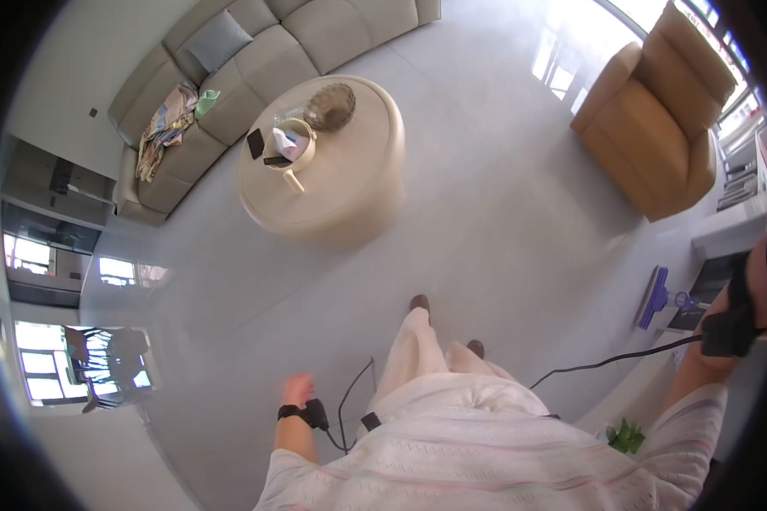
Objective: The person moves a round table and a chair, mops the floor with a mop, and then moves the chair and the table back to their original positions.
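My left hand (298, 388) hangs low beside my body over the grey floor, with a black strap and a small black device on its wrist. Motion blurs its fingers, and no object shows in it. At the far right edge, my right hand (760, 277) is raised and partly cut off by the dark border, so its fingers are hidden. A black device (729, 328) is strapped to that wrist, with a cable leading back toward my waist. Nearest to my right arm is a flat mop with a purple head (654, 298); its pole disappears behind the forearm.
Ahead stands a round beige coffee table (349, 183) with a basket (302, 157), a brown glass bowl (331, 106) and a phone (256, 143). Behind it runs a beige sofa (264, 72) with clothes (169, 123). A tan armchair (639, 119) and a green plant (626, 436) are rightward.
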Tool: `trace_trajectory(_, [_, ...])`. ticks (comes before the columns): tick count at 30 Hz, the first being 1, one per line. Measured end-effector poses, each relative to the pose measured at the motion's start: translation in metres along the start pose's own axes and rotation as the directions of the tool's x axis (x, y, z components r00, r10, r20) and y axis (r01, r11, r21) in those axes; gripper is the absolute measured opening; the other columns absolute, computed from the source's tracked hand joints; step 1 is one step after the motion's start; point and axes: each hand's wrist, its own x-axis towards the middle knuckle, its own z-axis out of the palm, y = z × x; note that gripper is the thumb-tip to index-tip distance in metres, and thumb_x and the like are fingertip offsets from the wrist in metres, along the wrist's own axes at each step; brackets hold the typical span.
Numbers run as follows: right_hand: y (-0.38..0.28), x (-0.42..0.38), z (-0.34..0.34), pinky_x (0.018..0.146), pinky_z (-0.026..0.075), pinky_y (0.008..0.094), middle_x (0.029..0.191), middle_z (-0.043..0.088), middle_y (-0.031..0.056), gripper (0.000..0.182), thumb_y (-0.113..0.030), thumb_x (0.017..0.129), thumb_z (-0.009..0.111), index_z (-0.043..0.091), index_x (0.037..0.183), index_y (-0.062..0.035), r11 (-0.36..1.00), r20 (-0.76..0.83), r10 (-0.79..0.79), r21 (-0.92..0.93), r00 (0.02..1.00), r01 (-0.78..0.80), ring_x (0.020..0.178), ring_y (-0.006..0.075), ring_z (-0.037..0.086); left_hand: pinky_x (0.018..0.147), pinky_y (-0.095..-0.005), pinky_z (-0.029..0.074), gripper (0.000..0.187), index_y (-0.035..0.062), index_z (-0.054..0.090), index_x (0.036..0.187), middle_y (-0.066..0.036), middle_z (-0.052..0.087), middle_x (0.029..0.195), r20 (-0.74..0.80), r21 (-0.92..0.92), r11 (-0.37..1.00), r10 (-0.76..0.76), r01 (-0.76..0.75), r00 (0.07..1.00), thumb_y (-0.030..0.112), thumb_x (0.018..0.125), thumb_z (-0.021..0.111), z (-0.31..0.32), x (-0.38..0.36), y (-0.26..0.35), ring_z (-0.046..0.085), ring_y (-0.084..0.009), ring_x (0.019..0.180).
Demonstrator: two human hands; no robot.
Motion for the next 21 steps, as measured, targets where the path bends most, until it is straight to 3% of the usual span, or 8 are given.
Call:
trace_trajectory(1, [-0.015,-0.002,0.013,0.090,0.026,0.0579,0.110,0.047,-0.0002,0.039,-0.045,0.091,0.027,0.048,0.107,-0.0158,0.992,0.059,-0.109,-0.060,0.992,0.112,0.117,0.0304,0.029,0.069,-0.0358,0.045,0.048,0.0075,0.048,0.113,-0.010,0.056,0.093,0.077,-0.007,0.999,0.035,-0.034,0.996,0.035,0.075,0.059,0.006,-0.004,-0.006,0.057,-0.0212,0.081])
trace_trajectory(3, [-0.035,-0.012,0.028,0.091,0.025,0.0573,0.110,0.047,0.0002,0.039,-0.045,0.090,0.028,0.048,0.107,-0.0154,0.962,0.120,-0.213,-0.146,0.970,0.229,0.118,0.0303,0.029,0.069,-0.0356,0.044,0.048,0.0075,0.049,0.111,-0.010,0.057,0.092,0.081,-0.021,0.996,0.085,-0.083,0.993,0.036,0.075,0.060,0.024,-0.012,-0.011,0.057,-0.0208,0.080])
trace_trajectory(7, [-0.061,-0.042,0.040,0.092,0.024,0.0561,0.111,0.047,0.0009,0.039,-0.044,0.090,0.029,0.048,0.107,-0.0145,0.909,0.152,-0.300,-0.252,0.942,0.331,0.118,0.0300,0.029,0.068,-0.0351,0.044,0.043,0.0081,0.052,0.108,-0.008,0.057,0.089,0.078,-0.007,0.991,0.137,-0.137,0.988,0.034,0.074,0.060,0.058,-0.044,-0.008,0.057,-0.0196,0.078])
trace_trajectory(11, [-0.077,-0.065,0.044,0.093,0.023,0.0548,0.112,0.047,0.0016,0.038,-0.043,0.089,0.031,0.048,0.107,-0.0136,0.879,0.144,-0.341,-0.303,0.929,0.369,0.118,0.0297,0.029,0.068,-0.0344,0.044,0.042,0.0089,0.052,0.108,-0.007,0.057,0.088,0.068,0.056,0.994,0.087,-0.091,0.994,0.034,0.075,0.059,0.068,-0.050,-0.028,0.056,-0.0187,0.079])
trace_trajectory(13, [-0.080,-0.072,0.045,0.093,0.022,0.0542,0.113,0.047,0.0020,0.038,-0.042,0.088,0.032,0.048,0.107,-0.0132,0.871,0.133,-0.351,-0.316,0.927,0.375,0.118,0.0295,0.029,0.055,-0.0283,0.043,0.037,0.0063,0.057,0.102,-0.003,0.056,0.073,0.007,0.101,0.990,0.093,-0.093,0.996,0.030,0.074,0.058,0.073,-0.059,-0.040,0.054,-0.0136,0.067])
trace_trajectory(17, [-0.072,-0.072,0.047,0.094,0.021,0.0530,0.113,0.047,0.0027,0.038,-0.041,0.088,0.034,0.049,0.107,-0.0123,0.871,0.082,-0.340,-0.347,0.937,0.347,0.119,0.0293,0.028,0.057,-0.0283,0.042,0.039,0.0075,0.056,0.103,-0.003,0.056,0.077,0.003,0.033,0.997,0.064,-0.064,0.998,0.033,0.074,0.058,0.067,-0.060,-0.071,0.053,-0.0136,0.069])
trace_trajectory(19, [-0.062,-0.069,0.050,0.095,0.020,0.0524,0.114,0.047,0.0030,0.038,-0.041,0.087,0.035,0.049,0.107,-0.0119,0.867,0.095,-0.323,-0.369,0.942,0.335,0.119,0.0291,0.028,0.066,-0.0349,0.043,0.041,0.0082,0.052,0.108,-0.006,0.055,0.087,0.044,0.039,0.997,0.069,-0.070,0.997,0.034,0.076,0.057,0.071,-0.060,-0.070,0.055,-0.0186,0.078])
trace_trajectory(21, [-0.049,-0.069,0.050,0.095,0.020,0.0517,0.114,0.047,0.0034,0.037,-0.040,0.087,0.036,0.049,0.107,-0.0114,0.871,0.089,-0.278,-0.397,0.956,0.290,0.119,0.0290,0.028,0.066,-0.0351,0.043,0.042,0.0093,0.051,0.110,-0.006,0.056,0.087,0.080,0.047,0.998,0.038,-0.042,0.996,0.034,0.076,0.058,0.069,-0.057,-0.071,0.055,-0.0185,0.077])
